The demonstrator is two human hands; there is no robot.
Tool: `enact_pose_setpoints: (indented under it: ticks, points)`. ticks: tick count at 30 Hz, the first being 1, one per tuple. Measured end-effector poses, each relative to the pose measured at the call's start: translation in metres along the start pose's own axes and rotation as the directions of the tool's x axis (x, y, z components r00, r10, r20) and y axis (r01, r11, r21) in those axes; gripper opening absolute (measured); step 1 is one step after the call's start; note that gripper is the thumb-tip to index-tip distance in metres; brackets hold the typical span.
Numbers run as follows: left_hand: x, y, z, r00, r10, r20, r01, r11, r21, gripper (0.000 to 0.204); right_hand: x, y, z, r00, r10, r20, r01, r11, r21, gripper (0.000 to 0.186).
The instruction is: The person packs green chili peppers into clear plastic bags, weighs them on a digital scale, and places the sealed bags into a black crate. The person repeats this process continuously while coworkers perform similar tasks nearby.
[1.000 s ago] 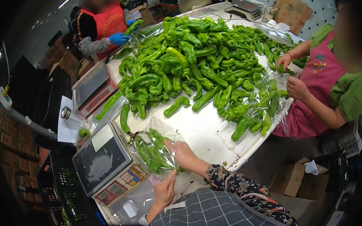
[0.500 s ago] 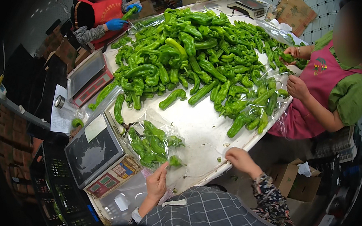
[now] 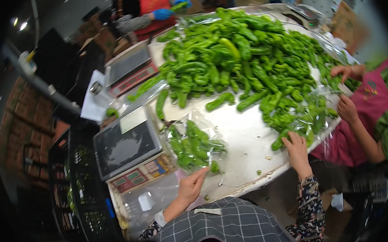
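A clear plastic bag [image 3: 211, 126] partly filled with green peppers [image 3: 191, 144] lies on the table in front of me. At its near edge, my left hand [image 3: 191, 187] is closed, pinching the plastic beside one pepper. My right hand [image 3: 298, 151] reaches over the table's right edge with slightly bent fingers apart. Its fingertips are at a green pepper [image 3: 277, 144] on the near end of the big pepper pile [image 3: 234, 61]; whether they press on it is hard to see.
Left of my bag stands a scale [image 3: 127, 144]; a second scale [image 3: 132, 71] is farther back. Across the right corner, a co-worker in a pink apron [image 3: 367, 104] handles peppers and another bag [image 3: 313, 116]. A person in a red apron [image 3: 152, 3] works at the far left.
My right hand has moved from the table edge forward and right to the peppers. My left hand keeps its hold on the bag. The whole view has shifted.
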State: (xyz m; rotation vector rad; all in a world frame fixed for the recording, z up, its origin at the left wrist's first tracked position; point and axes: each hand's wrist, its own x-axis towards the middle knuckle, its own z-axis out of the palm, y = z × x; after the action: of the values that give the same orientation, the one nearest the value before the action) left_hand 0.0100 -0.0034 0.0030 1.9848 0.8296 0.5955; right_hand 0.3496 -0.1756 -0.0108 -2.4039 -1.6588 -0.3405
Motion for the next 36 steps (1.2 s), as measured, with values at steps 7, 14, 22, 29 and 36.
enact_pose_setpoints:
  ticks: [7, 14, 22, 29, 36]
  points:
    - [-0.007, 0.002, 0.002, 0.999, -0.015, -0.049, 0.013, 0.999, -0.046, 0.022, 0.044, -0.028, 0.038, 0.982, -0.189, -0.011, 0.188, 0.968, 0.164, 0.030]
    - [-0.007, -0.003, 0.004, 0.997, 0.009, -0.079, -0.013, 0.998, -0.056, 0.022, 0.048, -0.014, 0.034, 0.999, -0.031, 0.017, 0.029, 0.990, 0.140, 0.052]
    - [-0.002, -0.005, -0.001, 0.994, -0.076, -0.076, 0.061, 0.981, -0.183, 0.023, 0.045, -0.092, 0.021, 0.949, -0.214, 0.231, 0.034, 0.798, 0.601, 0.052]
    - [0.007, -0.006, -0.004, 0.974, -0.219, 0.050, 0.223, 0.914, -0.338, 0.025, 0.026, -0.104, -0.012, 0.729, -0.299, 0.615, -0.607, 0.132, 0.784, 0.067]
    - [0.018, 0.017, -0.003, 0.996, -0.070, -0.050, 0.055, 0.965, -0.258, 0.027, 0.034, -0.157, -0.008, 0.696, -0.304, 0.651, -0.672, 0.045, 0.740, 0.063]
